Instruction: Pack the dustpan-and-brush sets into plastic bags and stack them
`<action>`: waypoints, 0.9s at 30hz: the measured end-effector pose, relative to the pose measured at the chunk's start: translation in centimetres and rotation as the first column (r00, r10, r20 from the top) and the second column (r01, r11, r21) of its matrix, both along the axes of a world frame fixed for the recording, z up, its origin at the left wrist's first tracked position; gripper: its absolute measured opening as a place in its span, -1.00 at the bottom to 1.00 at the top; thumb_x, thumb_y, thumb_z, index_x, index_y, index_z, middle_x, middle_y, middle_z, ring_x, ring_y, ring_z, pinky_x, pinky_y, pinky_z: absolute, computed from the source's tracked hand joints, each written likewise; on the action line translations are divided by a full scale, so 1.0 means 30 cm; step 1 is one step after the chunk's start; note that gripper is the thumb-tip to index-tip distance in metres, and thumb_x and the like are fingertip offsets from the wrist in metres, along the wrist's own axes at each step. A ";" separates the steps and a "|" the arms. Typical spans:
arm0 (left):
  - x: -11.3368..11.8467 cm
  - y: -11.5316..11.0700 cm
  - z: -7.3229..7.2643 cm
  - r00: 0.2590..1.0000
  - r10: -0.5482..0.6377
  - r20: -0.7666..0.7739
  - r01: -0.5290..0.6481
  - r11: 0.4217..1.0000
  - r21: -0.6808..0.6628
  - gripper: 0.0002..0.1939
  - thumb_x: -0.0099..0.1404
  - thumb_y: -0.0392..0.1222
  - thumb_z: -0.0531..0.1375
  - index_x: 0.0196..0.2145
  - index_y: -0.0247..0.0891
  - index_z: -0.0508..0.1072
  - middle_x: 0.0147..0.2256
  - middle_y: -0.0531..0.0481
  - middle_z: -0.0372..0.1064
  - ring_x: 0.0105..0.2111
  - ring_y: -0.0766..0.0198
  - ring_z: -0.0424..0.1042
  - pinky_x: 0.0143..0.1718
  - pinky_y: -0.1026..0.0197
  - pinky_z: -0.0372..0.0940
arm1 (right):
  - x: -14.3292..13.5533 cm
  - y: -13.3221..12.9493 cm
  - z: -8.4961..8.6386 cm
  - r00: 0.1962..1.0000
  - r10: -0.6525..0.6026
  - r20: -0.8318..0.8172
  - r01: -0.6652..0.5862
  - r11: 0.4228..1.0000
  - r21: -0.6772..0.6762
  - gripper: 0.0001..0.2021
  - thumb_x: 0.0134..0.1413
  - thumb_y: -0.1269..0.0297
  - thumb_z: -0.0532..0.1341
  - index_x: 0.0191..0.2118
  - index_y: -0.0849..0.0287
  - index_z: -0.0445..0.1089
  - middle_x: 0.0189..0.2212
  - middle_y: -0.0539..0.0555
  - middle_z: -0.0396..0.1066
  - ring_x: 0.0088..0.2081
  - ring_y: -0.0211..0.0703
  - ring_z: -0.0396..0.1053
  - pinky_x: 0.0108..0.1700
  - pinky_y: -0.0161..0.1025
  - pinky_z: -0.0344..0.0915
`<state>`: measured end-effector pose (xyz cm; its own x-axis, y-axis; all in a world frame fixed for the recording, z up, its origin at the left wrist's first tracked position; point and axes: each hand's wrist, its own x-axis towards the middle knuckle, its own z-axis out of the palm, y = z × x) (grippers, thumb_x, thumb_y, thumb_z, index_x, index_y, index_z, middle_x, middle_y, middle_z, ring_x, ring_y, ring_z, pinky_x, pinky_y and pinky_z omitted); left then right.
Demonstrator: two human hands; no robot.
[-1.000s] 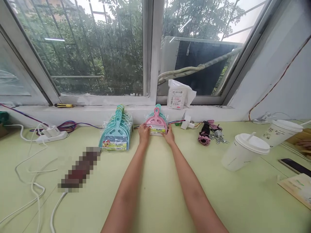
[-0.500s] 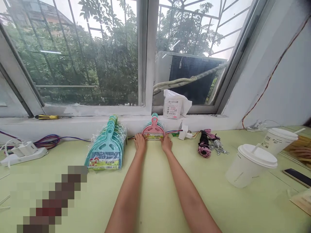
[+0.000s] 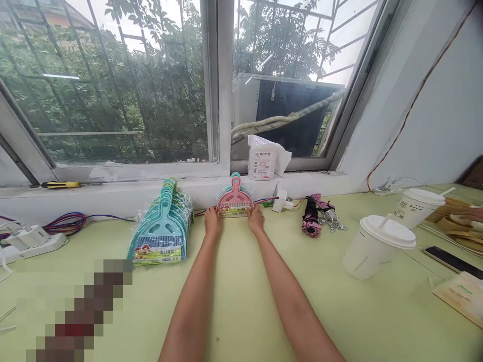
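A pink dustpan (image 3: 236, 200) with a small brush and a printed label stands upright against the wall below the window. Teal rims and handles show behind it, so it is the front one of a small stack. My left hand (image 3: 212, 222) is closed on the stack's left lower edge, and my right hand (image 3: 255, 219) on its right lower edge. Both thumbs lie toward the front; the other fingers are partly hidden. To the left, a larger stack of teal dustpans with brushes (image 3: 161, 229) leans back in clear plastic wrap.
A power strip (image 3: 45, 246) with cables lies at left, and a screwdriver (image 3: 62, 184) on the sill. A white package (image 3: 262, 163) stands on the sill. At right are a pink-and-black bundle (image 3: 311, 221), keys, lidded cups (image 3: 377, 251) and a phone (image 3: 453, 261). The lower left is pixelated.
The camera view has turned slightly to the right, so everything sits a little further left. Both hands stay at the sides of the small stack.
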<state>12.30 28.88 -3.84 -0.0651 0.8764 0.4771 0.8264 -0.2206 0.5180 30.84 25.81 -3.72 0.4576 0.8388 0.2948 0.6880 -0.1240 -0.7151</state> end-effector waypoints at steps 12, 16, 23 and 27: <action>-0.033 -0.123 -0.003 0.988 -0.098 0.115 0.089 0.993 0.082 -0.51 0.33 -0.09 0.01 0.13 -0.39 0.10 0.05 -0.39 0.16 0.13 -0.02 0.12 0.08 -0.07 0.08 | -0.025 -0.080 0.024 0.995 -0.092 -0.043 0.098 0.981 0.168 -0.35 0.14 0.00 -0.02 0.25 0.27 -0.13 0.23 0.36 0.01 0.22 0.14 0.02 0.11 0.03 0.08; -0.045 -0.241 0.004 0.989 -0.133 0.063 0.126 0.987 0.100 -0.54 0.29 -0.21 0.03 0.13 -0.32 0.10 0.07 -0.34 0.13 0.13 -0.01 0.12 0.08 -0.11 0.09 | -0.041 -0.168 0.051 0.984 -0.176 -0.034 0.178 0.931 0.318 -0.40 0.20 0.00 -0.13 0.23 0.29 -0.11 0.22 0.38 0.00 0.24 0.10 -0.04 0.14 0.05 0.04; -0.101 -0.531 0.115 0.999 0.024 0.022 -0.028 0.975 0.220 -0.59 0.24 -0.36 0.00 0.06 -0.23 0.22 0.14 -0.22 0.08 0.16 0.06 0.10 0.12 -0.01 0.07 | -0.114 -0.416 0.039 0.982 0.016 0.187 -0.060 0.971 0.231 -0.60 0.15 0.28 -0.06 0.11 0.20 0.14 0.11 0.25 0.19 0.15 0.00 0.10 0.10 -0.04 0.07; -0.383 -0.560 0.237 0.943 0.328 0.064 -0.334 0.920 0.207 -0.57 0.24 -0.31 0.04 0.08 -0.25 0.20 0.19 -0.26 0.03 0.18 -0.03 0.07 0.10 -0.08 0.07 | -0.197 -0.626 0.010 0.904 0.253 0.346 -0.283 0.958 0.040 -0.63 0.13 0.32 0.01 0.07 0.15 0.23 0.12 0.19 0.20 0.18 0.01 0.05 0.13 -0.02 0.05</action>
<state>0.81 12.07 3.27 -0.3496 0.6814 0.6430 0.8573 -0.0442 0.5130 24.93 7.04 -3.43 0.0810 0.8797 0.4686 0.8864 0.1514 -0.4375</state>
